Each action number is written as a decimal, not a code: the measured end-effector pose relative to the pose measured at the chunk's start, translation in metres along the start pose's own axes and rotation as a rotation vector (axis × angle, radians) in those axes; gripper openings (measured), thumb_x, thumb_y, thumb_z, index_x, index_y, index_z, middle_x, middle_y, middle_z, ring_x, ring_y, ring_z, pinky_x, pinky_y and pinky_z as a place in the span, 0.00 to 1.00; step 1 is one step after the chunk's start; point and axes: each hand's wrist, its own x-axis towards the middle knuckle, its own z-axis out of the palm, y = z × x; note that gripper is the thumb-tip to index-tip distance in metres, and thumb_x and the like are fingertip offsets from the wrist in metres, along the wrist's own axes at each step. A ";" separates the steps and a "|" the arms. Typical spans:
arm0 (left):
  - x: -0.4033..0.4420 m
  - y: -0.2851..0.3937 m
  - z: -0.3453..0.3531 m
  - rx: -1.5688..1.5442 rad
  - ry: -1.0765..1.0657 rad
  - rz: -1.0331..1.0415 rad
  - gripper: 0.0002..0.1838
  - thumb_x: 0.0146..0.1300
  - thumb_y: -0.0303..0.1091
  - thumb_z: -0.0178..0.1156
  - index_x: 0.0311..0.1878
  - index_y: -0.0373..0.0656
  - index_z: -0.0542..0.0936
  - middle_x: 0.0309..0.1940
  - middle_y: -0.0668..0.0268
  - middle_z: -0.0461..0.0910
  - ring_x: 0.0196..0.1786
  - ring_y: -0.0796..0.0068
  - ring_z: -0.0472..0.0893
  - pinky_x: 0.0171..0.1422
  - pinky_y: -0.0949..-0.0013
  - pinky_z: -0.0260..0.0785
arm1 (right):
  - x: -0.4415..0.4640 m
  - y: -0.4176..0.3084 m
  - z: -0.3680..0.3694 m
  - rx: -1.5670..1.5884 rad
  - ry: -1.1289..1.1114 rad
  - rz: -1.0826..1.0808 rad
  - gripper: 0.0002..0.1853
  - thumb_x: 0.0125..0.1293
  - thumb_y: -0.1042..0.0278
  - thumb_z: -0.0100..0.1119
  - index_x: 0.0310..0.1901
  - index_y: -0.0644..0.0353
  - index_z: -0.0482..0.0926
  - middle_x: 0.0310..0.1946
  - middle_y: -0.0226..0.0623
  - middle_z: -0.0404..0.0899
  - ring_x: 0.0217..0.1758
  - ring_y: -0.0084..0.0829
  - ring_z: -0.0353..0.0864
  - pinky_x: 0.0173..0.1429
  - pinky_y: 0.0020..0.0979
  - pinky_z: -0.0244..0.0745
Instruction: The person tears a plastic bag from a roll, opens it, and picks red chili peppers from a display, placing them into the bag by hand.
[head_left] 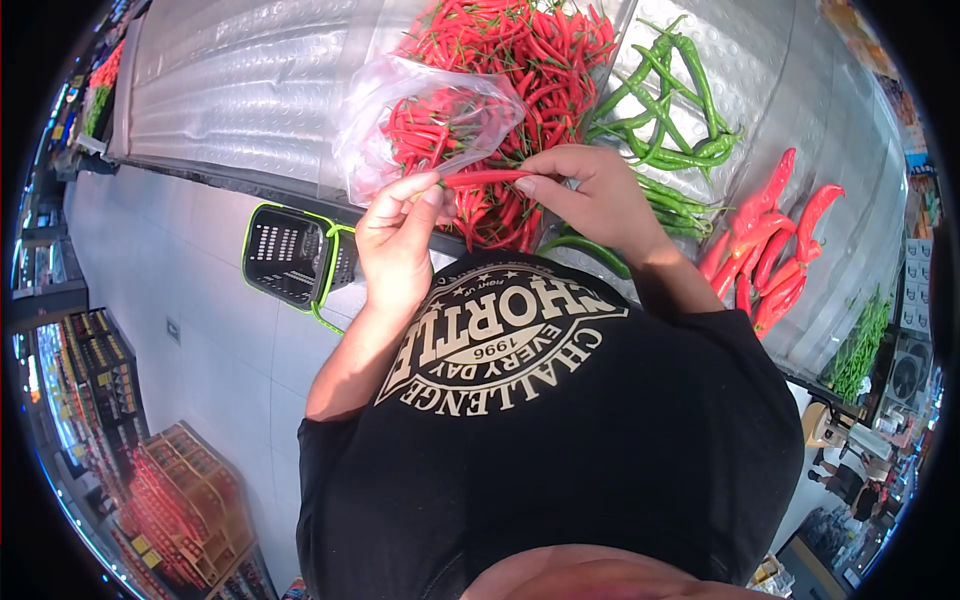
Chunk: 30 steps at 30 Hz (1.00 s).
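A single red chili (487,178) is stretched between my two hands, lying roughly level. My left hand (400,230) pinches its left end between thumb and fingers. At the other end, the thumb and fingers of my right hand (590,195) close on it. Just beyond my left hand is a clear plastic bag (365,125), its mouth open, with several red chilies inside. The bag rests against a large heap of red chilies (560,70) on the display surface. Part of the heap lies below the held chili, near my shirt.
Green peppers (690,150) lie right of the heap, with larger red peppers (770,240) further right. A black basket with a green rim (285,255) is at the left, below the display's edge (230,180). A person (845,485) is far off at the lower right.
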 end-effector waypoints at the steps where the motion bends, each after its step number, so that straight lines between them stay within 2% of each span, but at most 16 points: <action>1: 0.000 0.000 0.000 0.000 0.002 0.003 0.09 0.69 0.22 0.58 0.51 0.37 0.81 0.38 0.63 0.85 0.37 0.77 0.83 0.45 0.74 0.76 | 0.000 0.000 0.000 -0.001 -0.002 -0.002 0.07 0.64 0.72 0.64 0.40 0.66 0.84 0.30 0.34 0.84 0.34 0.21 0.79 0.40 0.25 0.73; 7: 0.002 0.004 0.002 -0.116 0.028 0.056 0.12 0.69 0.20 0.57 0.55 0.38 0.75 0.35 0.64 0.83 0.34 0.78 0.81 0.44 0.73 0.75 | 0.010 0.011 -0.002 0.022 0.092 -0.022 0.08 0.65 0.70 0.63 0.39 0.67 0.84 0.29 0.34 0.83 0.33 0.21 0.78 0.39 0.25 0.72; 10: 0.000 0.005 0.003 -0.112 0.043 0.030 0.11 0.71 0.24 0.54 0.54 0.41 0.74 0.34 0.64 0.80 0.35 0.77 0.77 0.43 0.69 0.71 | 0.018 0.012 -0.002 -0.130 0.160 -0.014 0.09 0.66 0.68 0.63 0.39 0.67 0.84 0.27 0.33 0.82 0.30 0.20 0.77 0.36 0.25 0.72; 13: 0.001 0.000 0.000 -0.084 -0.031 0.047 0.08 0.72 0.27 0.53 0.52 0.41 0.75 0.32 0.64 0.78 0.34 0.77 0.76 0.42 0.70 0.70 | 0.030 0.017 0.007 -0.235 0.245 -0.125 0.09 0.66 0.66 0.64 0.39 0.65 0.84 0.27 0.35 0.82 0.28 0.22 0.79 0.34 0.27 0.73; 15: 0.000 0.001 0.002 -0.093 0.003 0.029 0.07 0.72 0.26 0.54 0.50 0.38 0.76 0.30 0.62 0.80 0.32 0.76 0.77 0.41 0.71 0.71 | 0.042 0.019 0.013 -0.317 0.301 -0.236 0.09 0.64 0.65 0.64 0.39 0.62 0.86 0.28 0.38 0.83 0.27 0.28 0.82 0.32 0.29 0.74; 16: 0.000 0.001 0.003 -0.104 0.001 0.027 0.05 0.72 0.26 0.54 0.48 0.38 0.76 0.30 0.62 0.80 0.32 0.76 0.77 0.41 0.72 0.71 | 0.049 0.023 0.016 -0.373 0.301 -0.264 0.10 0.64 0.61 0.64 0.40 0.58 0.86 0.31 0.39 0.84 0.31 0.34 0.84 0.36 0.32 0.76; 19: 0.000 0.001 0.004 -0.126 -0.005 0.030 0.05 0.72 0.26 0.54 0.48 0.38 0.76 0.30 0.62 0.79 0.32 0.76 0.77 0.41 0.72 0.70 | 0.063 0.022 0.026 -0.460 0.305 -0.282 0.12 0.64 0.58 0.63 0.43 0.55 0.86 0.32 0.37 0.84 0.34 0.35 0.84 0.40 0.33 0.78; 20: 0.000 0.002 0.004 -0.137 -0.011 0.030 0.05 0.72 0.26 0.54 0.48 0.38 0.76 0.30 0.62 0.80 0.32 0.76 0.77 0.41 0.71 0.71 | 0.066 0.020 0.026 -0.459 0.249 -0.191 0.13 0.65 0.56 0.62 0.45 0.52 0.85 0.35 0.36 0.84 0.38 0.36 0.84 0.43 0.33 0.78; 25: -0.002 0.003 0.001 -0.145 0.010 0.010 0.05 0.72 0.26 0.54 0.48 0.38 0.76 0.31 0.62 0.80 0.32 0.77 0.77 0.41 0.71 0.72 | 0.103 0.029 -0.002 -0.511 0.364 -0.256 0.13 0.66 0.57 0.60 0.46 0.52 0.84 0.38 0.35 0.84 0.39 0.36 0.85 0.45 0.34 0.79; 27: -0.002 0.002 0.002 -0.126 0.009 -0.002 0.05 0.72 0.26 0.55 0.48 0.38 0.76 0.30 0.63 0.80 0.32 0.77 0.77 0.41 0.71 0.72 | 0.127 0.036 -0.019 -0.620 0.422 -0.225 0.12 0.65 0.58 0.57 0.44 0.51 0.84 0.39 0.36 0.83 0.45 0.39 0.84 0.47 0.41 0.79; 28: -0.002 0.001 0.003 -0.127 0.007 0.001 0.05 0.72 0.26 0.55 0.48 0.38 0.76 0.30 0.63 0.80 0.32 0.77 0.77 0.41 0.71 0.72 | 0.138 0.041 -0.026 -0.622 0.424 -0.227 0.12 0.65 0.58 0.57 0.44 0.51 0.84 0.39 0.36 0.83 0.45 0.39 0.84 0.47 0.41 0.79; 30: 0.000 0.002 0.004 -0.113 -0.035 0.002 0.05 0.71 0.26 0.55 0.48 0.39 0.77 0.30 0.63 0.80 0.32 0.77 0.77 0.41 0.71 0.72 | 0.161 0.052 -0.038 -0.817 0.408 -0.206 0.11 0.64 0.61 0.55 0.44 0.50 0.84 0.41 0.38 0.82 0.48 0.40 0.83 0.51 0.42 0.79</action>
